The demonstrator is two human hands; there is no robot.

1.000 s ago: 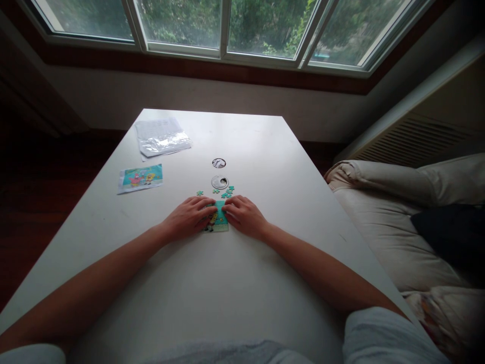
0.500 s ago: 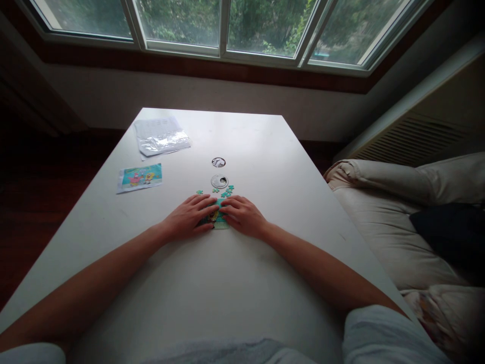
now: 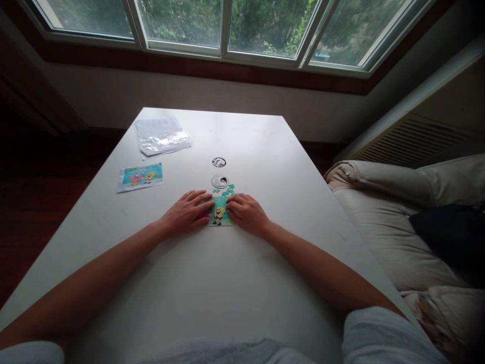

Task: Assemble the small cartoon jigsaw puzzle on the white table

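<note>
A small, partly joined cartoon jigsaw puzzle (image 3: 219, 213) lies flat on the white table (image 3: 235, 273) between my hands. My left hand (image 3: 186, 212) rests on its left side, fingers stretched out flat over the pieces. My right hand (image 3: 246, 213) presses on its right edge with fingers laid flat and slightly curled. Several loose teal puzzle pieces (image 3: 226, 191) lie just beyond the puzzle. Neither hand holds anything.
A round clear lid (image 3: 220, 181) and a cable hole (image 3: 219, 162) sit behind the loose pieces. A printed picture card (image 3: 140, 177) and a crumpled plastic bag (image 3: 162, 136) lie at the far left. A cushioned sofa (image 3: 401, 222) runs along the table's right edge.
My hands have drawn slightly apart, uncovering the middle of the puzzle. The left hand has slid a little left and forward, covering the loose piece that lay beyond it.
</note>
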